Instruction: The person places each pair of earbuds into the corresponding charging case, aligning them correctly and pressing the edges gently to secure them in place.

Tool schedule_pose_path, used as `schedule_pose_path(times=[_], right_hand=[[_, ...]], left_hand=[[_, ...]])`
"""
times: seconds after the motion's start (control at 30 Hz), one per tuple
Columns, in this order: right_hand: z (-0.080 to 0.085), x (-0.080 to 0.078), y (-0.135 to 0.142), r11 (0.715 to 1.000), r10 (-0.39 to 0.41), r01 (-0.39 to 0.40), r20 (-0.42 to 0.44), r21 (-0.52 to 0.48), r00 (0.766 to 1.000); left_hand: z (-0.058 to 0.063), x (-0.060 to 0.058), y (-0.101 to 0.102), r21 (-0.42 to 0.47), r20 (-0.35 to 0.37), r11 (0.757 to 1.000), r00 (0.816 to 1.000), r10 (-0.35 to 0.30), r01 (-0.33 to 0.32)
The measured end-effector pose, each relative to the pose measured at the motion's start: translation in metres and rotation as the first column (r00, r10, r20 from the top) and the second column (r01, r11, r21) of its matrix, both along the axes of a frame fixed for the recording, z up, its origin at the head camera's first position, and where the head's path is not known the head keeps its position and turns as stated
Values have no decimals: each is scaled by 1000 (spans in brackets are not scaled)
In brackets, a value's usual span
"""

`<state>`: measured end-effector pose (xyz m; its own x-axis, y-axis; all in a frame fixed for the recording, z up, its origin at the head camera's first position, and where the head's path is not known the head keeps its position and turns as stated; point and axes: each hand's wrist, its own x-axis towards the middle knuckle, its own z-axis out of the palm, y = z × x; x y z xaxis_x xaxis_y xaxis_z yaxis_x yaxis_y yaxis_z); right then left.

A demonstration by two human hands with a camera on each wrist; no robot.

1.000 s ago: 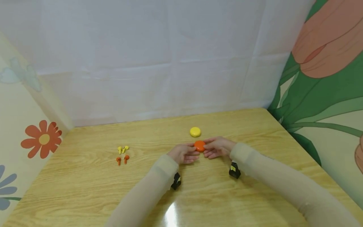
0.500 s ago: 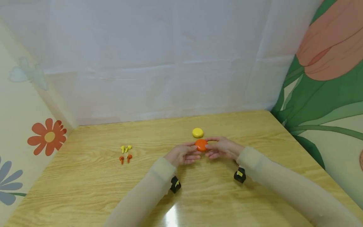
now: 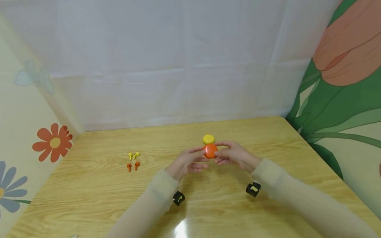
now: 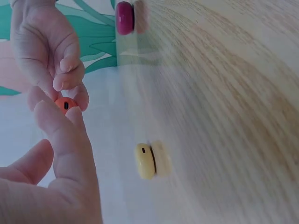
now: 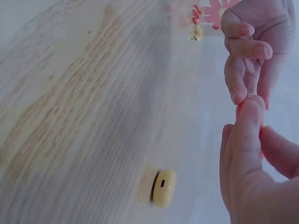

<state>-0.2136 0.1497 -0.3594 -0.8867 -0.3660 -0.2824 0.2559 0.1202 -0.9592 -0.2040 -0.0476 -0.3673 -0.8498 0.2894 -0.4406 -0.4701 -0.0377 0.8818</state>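
A round orange earbud case (image 3: 210,151) is held up off the table between both hands. My left hand (image 3: 186,162) pinches its left side, and my right hand (image 3: 236,154) pinches the right side. In the left wrist view a small dark port shows on the orange case (image 4: 66,105), framed by fingertips. From the right wrist, fingers cover most of it. Just behind it in the head view sits a yellow earbud case (image 3: 208,139), which also shows its port in the right wrist view.
Two yellow earbuds (image 3: 130,156) and two orange earbuds (image 3: 129,167) lie on the left of the wooden table (image 3: 98,191). A magenta case (image 4: 124,18) stands on the tabletop in the left wrist view. A white cloth (image 3: 125,96) hangs behind the table.
Both hands have lifted the orange case and tipped it, so its round face shows more toward the head camera and it now overlaps the yellow case. The head view has shifted slightly.
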Motion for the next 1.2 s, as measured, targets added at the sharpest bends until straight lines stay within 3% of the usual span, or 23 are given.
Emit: schedule_pose_path(times=[0.37,0.77,1.07,1.2], right_hand=[[5,5,0,1000,-5,4,-16,-13,1000],[6,9,-6,999,-4,2,-46,-50,999],[8,16,-9,997,-3,-1,-54,-82,999],[7,16,-10,996,7,-13,-66,-88,998]], left_hand=[[3,7,-4,-11,-45,1000,999,-6,5],[4,11,-6,-14,-94,999,995,32,-33],[9,13,-14,-94,-170,995,984,-42,26],[9,13,-16,-118,-201,993,979,-38,14]])
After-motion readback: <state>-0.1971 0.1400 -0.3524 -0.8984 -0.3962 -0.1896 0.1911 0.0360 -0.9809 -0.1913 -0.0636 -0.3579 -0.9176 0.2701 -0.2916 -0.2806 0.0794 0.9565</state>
